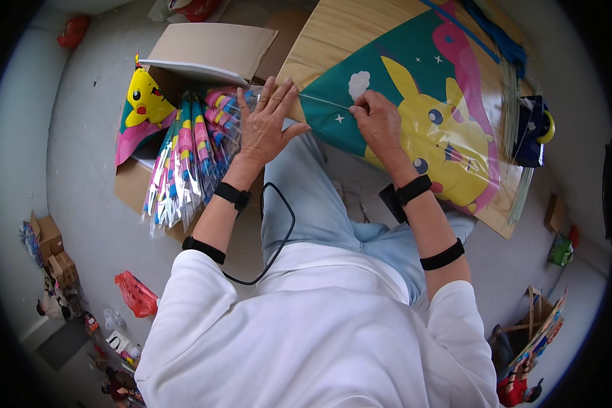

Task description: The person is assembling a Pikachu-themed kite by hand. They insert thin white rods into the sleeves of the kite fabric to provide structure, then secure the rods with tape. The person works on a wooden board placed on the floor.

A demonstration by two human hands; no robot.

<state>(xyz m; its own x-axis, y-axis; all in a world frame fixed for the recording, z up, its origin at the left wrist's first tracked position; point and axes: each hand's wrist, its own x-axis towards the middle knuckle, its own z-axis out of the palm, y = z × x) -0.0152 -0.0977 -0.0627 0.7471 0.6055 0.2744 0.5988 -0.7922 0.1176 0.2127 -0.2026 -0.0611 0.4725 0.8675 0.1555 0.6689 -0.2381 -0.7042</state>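
A kite [333, 78], green with a yellow cartoon animal and a pink border, is spread over the wooden table. My left hand [266, 122] lies with its fingers stretched out at the kite's narrow left tip, by the table's edge. Thumb and fingers of my right hand [377, 124] are pinched on a thin pale rod [323, 101] that runs along the kite from that tip. The rod's far end is hidden under the right hand. Just left of my left hand, several folded kites in clear wrappers [190, 156] fill an open cardboard box [211, 42].
Another kite [143, 102] with the same yellow figure hangs at the box's left side. Thin sticks [520, 194] and a dark blue pouch [530, 129] are at the table's right edge. A red plastic bag [136, 294] lies on the floor. A black cable [291, 234] loops by my left forearm.
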